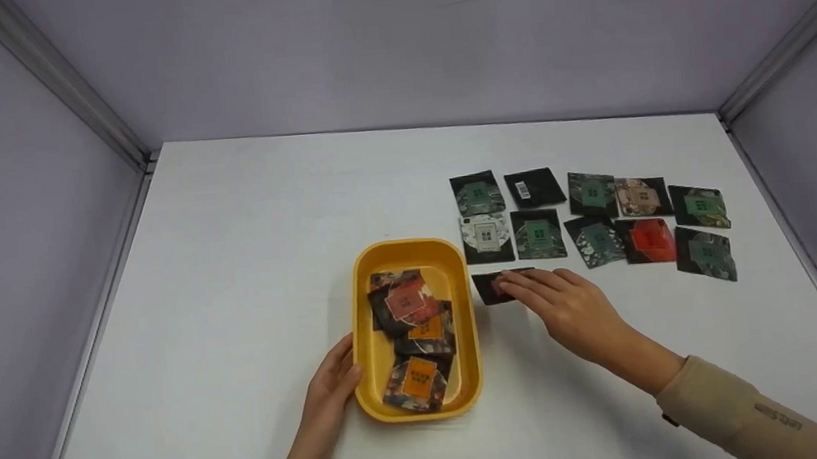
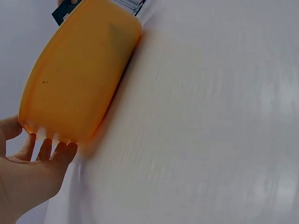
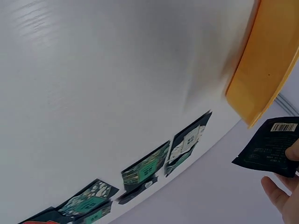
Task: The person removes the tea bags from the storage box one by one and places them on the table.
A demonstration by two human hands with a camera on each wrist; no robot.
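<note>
A yellow plastic tub [image 1: 368, 403] stands on the white table, and several dark square sachets [image 1: 418, 384] with orange and red labels lie overlapping inside it. My left hand [image 1: 330, 388] holds the tub's left side. In the left wrist view its thumb is at the rim and its fingertips [image 2: 70, 147] touch the outer wall. Just right of the tub, my right hand [image 1: 571, 311] pinches a dark sachet [image 1: 489, 289] with a reddish label. The right wrist view shows that sachet's black back [image 3: 266, 144] with a barcode, held between thumb and fingers.
Several more sachets lie in two uneven rows at the right, among them a white-labelled one [image 1: 487, 239], a red one [image 1: 650, 239] and a black one face down [image 1: 536, 189]. Some overlap. Pale walls [image 1: 407, 45] enclose the table's back and sides.
</note>
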